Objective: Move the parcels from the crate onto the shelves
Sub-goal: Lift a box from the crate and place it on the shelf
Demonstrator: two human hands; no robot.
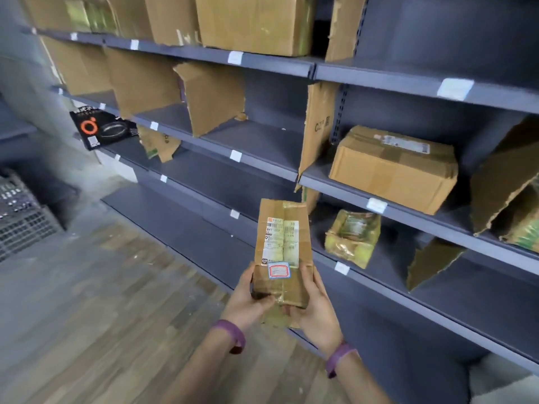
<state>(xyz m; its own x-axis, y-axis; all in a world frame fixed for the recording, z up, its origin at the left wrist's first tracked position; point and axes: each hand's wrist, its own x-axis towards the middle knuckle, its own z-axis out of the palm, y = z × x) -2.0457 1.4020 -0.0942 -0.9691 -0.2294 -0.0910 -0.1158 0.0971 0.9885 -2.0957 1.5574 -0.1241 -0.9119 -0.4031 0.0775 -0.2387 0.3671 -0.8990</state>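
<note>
Fingers [264,301] of the left hand [245,298] and right hand [313,310] curl round the lower end of a small taped cardboard parcel [281,246], holding it upright in the air before the grey shelves [481,304]. It looks light and fairly stiff. The glossy tape may be slick, so its bare cardboard sides seem the surest hold.

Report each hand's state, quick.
Left hand: fingers grip the parcel at its lower left.
Right hand: fingers grip the same parcel at its lower right.
</note>
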